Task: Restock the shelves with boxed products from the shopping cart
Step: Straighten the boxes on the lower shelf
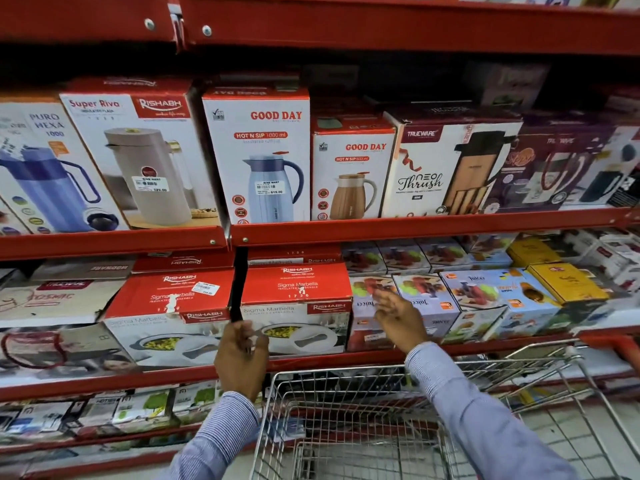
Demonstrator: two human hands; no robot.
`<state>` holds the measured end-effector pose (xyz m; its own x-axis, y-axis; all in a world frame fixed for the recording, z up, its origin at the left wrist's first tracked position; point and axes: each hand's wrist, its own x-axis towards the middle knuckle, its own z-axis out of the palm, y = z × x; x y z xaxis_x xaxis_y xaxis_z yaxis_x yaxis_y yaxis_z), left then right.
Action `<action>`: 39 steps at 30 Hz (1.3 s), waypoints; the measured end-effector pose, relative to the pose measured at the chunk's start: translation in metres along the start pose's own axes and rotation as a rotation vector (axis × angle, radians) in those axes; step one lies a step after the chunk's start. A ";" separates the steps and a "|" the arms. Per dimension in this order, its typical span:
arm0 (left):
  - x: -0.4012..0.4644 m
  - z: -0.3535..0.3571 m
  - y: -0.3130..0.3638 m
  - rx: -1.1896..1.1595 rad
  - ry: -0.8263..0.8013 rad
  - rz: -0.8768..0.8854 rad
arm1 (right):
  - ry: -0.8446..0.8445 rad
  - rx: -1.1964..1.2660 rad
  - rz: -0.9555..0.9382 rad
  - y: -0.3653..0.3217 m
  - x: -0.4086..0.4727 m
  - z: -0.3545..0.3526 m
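Both sleeves (221, 431) in fine blue-and-white pinstripe, long, cuffs sitting at the wrists; left hand (242, 358) and right hand (398, 317) bare.

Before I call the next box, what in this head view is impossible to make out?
- Shopping cart contents: basket bottom cut off by the lower edge.
- Left hand grip on the Sigma Marbella box: fingertips blurred.
- Price stickers: print too small.
- Back-row boxes: in shadow.
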<state>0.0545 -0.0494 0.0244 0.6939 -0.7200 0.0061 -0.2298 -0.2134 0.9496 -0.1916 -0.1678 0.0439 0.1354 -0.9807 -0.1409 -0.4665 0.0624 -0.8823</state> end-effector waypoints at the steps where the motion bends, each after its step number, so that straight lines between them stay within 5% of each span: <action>1: -0.007 0.009 -0.001 0.004 -0.055 0.005 | 0.024 -0.042 -0.008 0.002 0.007 -0.011; 6: -0.039 0.075 0.000 0.135 -0.440 0.048 | -0.098 -0.433 -0.013 0.001 0.044 -0.053; 11: -0.047 0.129 0.007 0.178 -0.582 -0.052 | -0.289 -0.853 -0.131 -0.003 0.076 -0.068; 20: -0.053 0.176 -0.002 0.246 -0.486 -0.147 | -0.469 -1.066 -0.288 0.002 0.105 -0.074; 39: -0.065 0.176 0.005 0.234 -0.413 -0.150 | -0.435 -1.102 -0.361 0.007 0.112 -0.072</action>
<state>-0.1121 -0.1202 -0.0262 0.4137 -0.8614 -0.2947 -0.3281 -0.4430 0.8343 -0.2423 -0.2908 0.0540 0.5901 -0.7529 -0.2914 -0.7997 -0.5946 -0.0831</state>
